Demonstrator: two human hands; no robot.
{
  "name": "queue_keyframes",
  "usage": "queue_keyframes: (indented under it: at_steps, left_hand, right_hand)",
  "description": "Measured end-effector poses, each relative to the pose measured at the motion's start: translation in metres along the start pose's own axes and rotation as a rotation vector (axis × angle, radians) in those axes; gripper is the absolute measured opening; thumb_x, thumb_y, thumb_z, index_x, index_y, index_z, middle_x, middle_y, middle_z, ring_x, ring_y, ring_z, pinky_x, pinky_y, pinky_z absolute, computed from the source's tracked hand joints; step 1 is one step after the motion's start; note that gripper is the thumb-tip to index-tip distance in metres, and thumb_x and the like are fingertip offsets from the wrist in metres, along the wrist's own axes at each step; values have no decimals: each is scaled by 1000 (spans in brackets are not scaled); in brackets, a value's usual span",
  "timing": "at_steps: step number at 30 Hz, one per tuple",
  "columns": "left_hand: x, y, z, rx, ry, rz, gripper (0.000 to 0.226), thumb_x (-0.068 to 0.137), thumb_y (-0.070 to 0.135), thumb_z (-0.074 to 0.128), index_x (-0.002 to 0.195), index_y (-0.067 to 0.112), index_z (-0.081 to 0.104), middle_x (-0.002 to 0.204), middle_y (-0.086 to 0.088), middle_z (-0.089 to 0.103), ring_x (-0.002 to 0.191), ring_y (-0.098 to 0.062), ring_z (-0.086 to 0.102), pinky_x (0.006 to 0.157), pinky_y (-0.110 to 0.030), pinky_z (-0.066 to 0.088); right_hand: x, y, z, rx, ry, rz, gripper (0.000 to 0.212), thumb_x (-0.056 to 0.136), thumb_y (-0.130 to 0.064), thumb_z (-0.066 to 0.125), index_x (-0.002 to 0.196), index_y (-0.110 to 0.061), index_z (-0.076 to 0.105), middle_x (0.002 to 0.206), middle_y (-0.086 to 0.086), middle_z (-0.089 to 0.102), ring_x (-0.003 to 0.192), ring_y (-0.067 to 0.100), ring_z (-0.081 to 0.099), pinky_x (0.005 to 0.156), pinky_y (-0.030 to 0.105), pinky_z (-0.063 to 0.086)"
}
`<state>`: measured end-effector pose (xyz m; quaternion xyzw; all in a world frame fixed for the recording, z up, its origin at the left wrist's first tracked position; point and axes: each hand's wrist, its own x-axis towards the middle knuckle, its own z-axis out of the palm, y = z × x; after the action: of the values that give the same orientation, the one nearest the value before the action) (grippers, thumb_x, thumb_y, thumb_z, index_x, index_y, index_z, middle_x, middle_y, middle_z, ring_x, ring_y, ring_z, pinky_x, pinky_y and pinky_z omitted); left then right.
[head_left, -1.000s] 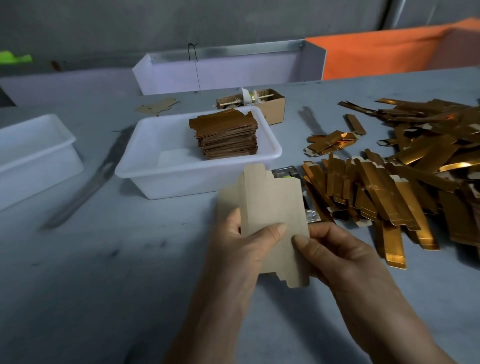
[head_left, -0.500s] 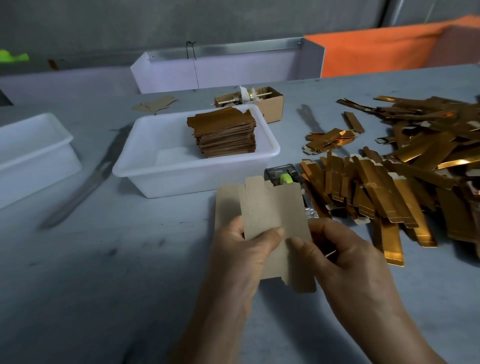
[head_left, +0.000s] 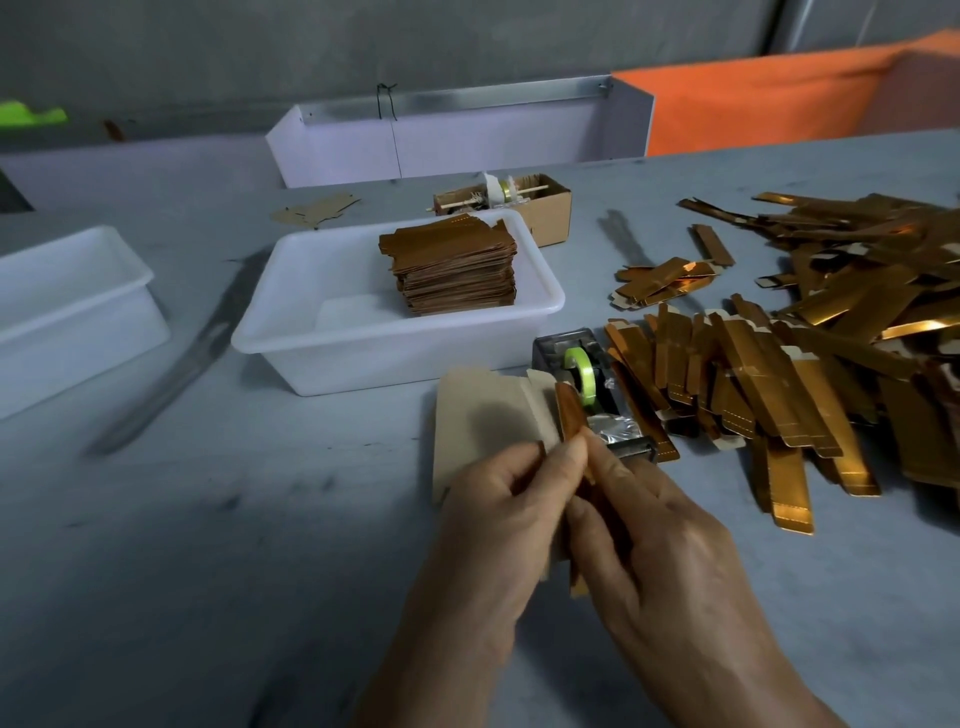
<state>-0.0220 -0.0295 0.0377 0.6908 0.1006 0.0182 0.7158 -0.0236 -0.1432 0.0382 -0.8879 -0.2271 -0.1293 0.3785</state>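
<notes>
I hold the flat brown cardboard box blank with a copper foil face (head_left: 480, 421) in both hands, just ahead of my knuckles. Its long axis runs away from me. My left hand (head_left: 498, 525) grips its near edge. My right hand (head_left: 660, 545) pinches the right-hand panel, which stands up along its crease with the foil showing. As I judge it, the fold goes leftward over the blank, so the right hand leads. A grey tape dispenser with a green roll (head_left: 592, 387) crowds in just beyond my right fingertips. A pile of folded copper strips (head_left: 779, 395) lies further right, and a white plastic tub (head_left: 311, 338) sits ahead-left. Bare bench (head_left: 208, 571) opens to the left.
</notes>
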Motion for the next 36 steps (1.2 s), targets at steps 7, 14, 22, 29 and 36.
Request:
queue_keyframes:
  at_steps: [7, 14, 22, 29, 36]
  left_hand:
    - [-7, 11, -7, 197, -85, 45, 30, 87, 40, 61, 91, 12, 72, 89, -20, 70, 79, -29, 67, 78, -48, 54]
    - [-6, 8, -1, 277, 22, 40, 14, 86, 30, 68, 97, 27, 60, 85, 7, 74, 78, -3, 69, 61, -13, 50]
    - [-12, -8, 8, 272, 222, 159, 11, 83, 23, 72, 79, 31, 67, 75, 9, 69, 73, 1, 65, 57, -8, 48]
    - [-31, -11, 35, 1262, 318, 542, 25, 66, 10, 64, 88, 6, 75, 72, -8, 62, 66, -24, 61, 53, -30, 50]
    - [-41, -19, 45, 1264, 79, 313, 25, 68, 13, 57, 82, 12, 77, 72, -2, 62, 66, -18, 64, 45, -22, 45]
  right_hand:
    - [11, 13, -16, 587, -1, 500, 43, 61, -55, 58, 101, -41, 55, 83, -18, 65, 78, -4, 63, 59, 14, 50]
    - [23, 22, -18, 1015, -104, 660, 31, 66, -23, 65, 96, -16, 71, 81, 3, 73, 77, 18, 71, 72, 33, 54]
    - [16, 23, -11, 934, -19, 650, 29, 65, -26, 64, 93, -24, 68, 85, -3, 73, 77, 12, 70, 58, 22, 53]
    - [17, 20, -8, 948, 11, 709, 13, 84, -26, 58, 82, -20, 70, 77, 1, 71, 68, 11, 68, 49, 15, 50]
    - [4, 22, -8, 848, -9, 738, 29, 55, -38, 66, 80, -24, 68, 75, -3, 71, 67, 7, 67, 53, 19, 51]
